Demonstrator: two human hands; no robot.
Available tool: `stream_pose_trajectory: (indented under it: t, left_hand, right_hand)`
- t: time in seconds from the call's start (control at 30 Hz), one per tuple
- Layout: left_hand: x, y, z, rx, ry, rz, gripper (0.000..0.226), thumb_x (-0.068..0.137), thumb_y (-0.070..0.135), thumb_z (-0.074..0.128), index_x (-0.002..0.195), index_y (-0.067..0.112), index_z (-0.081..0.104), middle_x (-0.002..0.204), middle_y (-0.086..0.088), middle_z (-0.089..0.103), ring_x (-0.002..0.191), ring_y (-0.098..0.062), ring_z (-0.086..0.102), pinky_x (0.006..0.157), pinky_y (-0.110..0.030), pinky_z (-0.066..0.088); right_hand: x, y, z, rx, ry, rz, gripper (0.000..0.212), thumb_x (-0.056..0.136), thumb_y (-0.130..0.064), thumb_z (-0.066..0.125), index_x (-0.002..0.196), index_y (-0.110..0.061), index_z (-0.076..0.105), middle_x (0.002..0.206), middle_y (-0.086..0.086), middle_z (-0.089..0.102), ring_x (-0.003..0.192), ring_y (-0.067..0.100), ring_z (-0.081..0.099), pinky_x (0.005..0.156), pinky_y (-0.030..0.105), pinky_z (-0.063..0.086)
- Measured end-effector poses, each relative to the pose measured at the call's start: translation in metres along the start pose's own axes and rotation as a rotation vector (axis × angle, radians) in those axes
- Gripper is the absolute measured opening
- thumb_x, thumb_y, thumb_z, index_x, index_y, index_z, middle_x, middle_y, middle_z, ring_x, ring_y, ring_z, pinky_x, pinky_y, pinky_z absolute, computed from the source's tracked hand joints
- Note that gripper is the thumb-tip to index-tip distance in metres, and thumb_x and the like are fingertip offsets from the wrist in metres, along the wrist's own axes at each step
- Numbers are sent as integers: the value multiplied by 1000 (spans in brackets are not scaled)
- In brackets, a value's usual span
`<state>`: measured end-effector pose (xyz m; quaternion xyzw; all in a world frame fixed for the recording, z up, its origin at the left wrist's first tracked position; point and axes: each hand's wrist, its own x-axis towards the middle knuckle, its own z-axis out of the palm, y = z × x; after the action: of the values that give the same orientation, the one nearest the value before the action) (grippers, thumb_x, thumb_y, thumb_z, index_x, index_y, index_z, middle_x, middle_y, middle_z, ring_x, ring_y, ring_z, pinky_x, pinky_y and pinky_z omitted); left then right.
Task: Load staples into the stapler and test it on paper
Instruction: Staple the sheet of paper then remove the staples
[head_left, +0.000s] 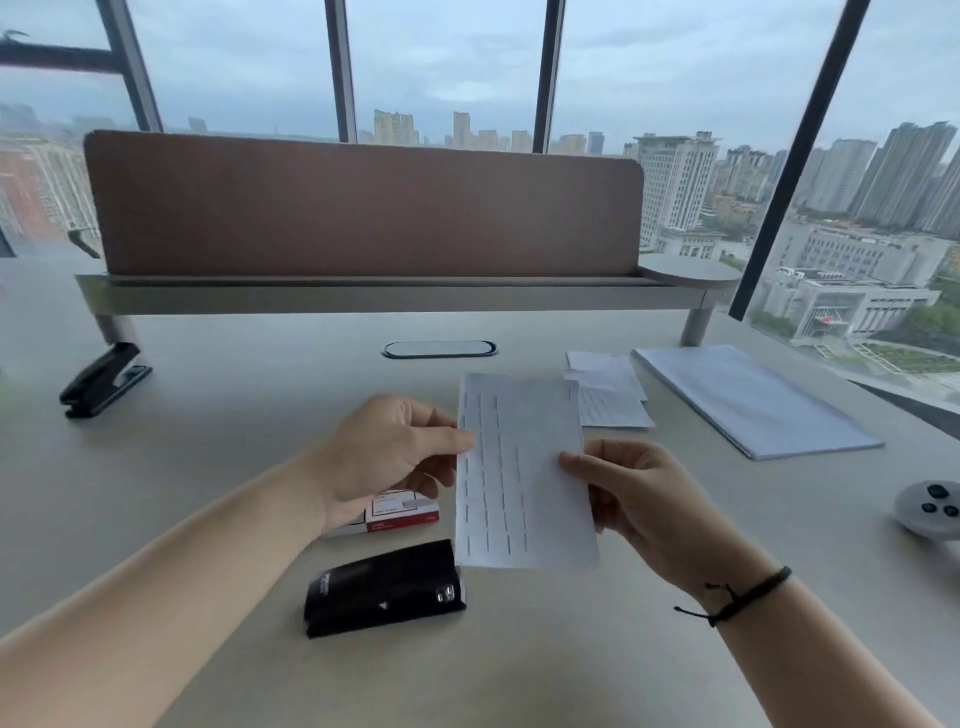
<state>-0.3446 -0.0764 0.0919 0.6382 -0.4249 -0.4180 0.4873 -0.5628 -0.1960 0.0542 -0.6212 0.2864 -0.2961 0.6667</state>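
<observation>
Both hands hold one sheet of paper (522, 467) up over the surface (234, 447) at the centre of the frame: the left hand (387, 454) pinches its left edge between thumb and fingers, and the right hand (631, 491) grips its right edge the same way. The sheet carries several columns of short dark marks, which look like rows of staples already driven in, so the testing step appears to be well under way or finished. The black stapler (384, 590) lies closed on the surface just below the paper, at lower centre, with neither hand on it. A red and white staple box (400, 512) sits just behind it, partly hidden by the left hand. Whether the stapler is loaded cannot be seen directly; the marks suggest it is. More stapled slips (608, 389) lie to the upper right, beside a stack of paper (748, 400). A second black stapler (101, 382) rests at far left.
</observation>
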Motion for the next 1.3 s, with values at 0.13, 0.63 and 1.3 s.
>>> stream_pose_trajectory:
  t: [0.13,0.63,1.3]
  left_hand:
    - [-26,-21,-1,-33,51,-42,21,87,9,70,97,-10,70,80,-20,67,59,-18,61,51,-23,52]
    - [-59,-35,-17,-302,-94,6,33,85,22,72,113,5,72,112,-18,74,100,-29,72,80,-30,62]
    - [-42,-56,15,754,103,177,50,96,44,54,66,4,53,52,5,46,48,-12,41,54,-22,36]
  right_hand:
    - [-17,7,15,-61,-32,71,16,88,-10,69,73,-6,72,79,20,62,64,27,51,59,34,44]
    - [-16,16,43,217,12,220,11,93,2,58,85,-5,63,83,13,70,68,23,69,64,38,65]
    - [17,5,-14,-239,23,240,7,89,-5,69,89,-4,75,90,12,73,74,20,69,66,28,58]
